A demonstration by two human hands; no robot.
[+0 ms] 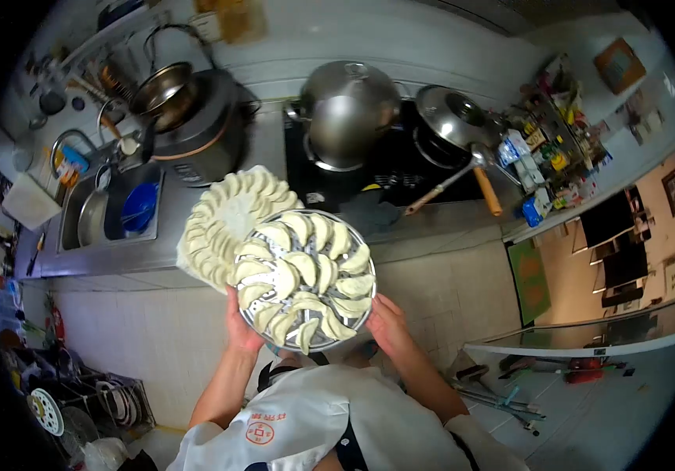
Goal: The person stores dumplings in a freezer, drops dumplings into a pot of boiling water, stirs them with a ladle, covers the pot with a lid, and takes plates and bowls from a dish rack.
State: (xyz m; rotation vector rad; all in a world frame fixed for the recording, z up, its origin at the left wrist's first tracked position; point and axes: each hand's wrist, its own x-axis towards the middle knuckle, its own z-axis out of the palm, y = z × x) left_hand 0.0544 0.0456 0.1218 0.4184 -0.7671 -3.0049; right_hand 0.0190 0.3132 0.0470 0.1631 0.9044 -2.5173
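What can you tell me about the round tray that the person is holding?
The round tray looks like silvery metal, with a thin rim and small holes in its base. Pale, crescent-shaped dumplings cover most of it. The left hand and right hand hold opposite sides of its rim, in front of the counter. Its upper left overlaps other dumplings in view; I cannot tell if they touch.
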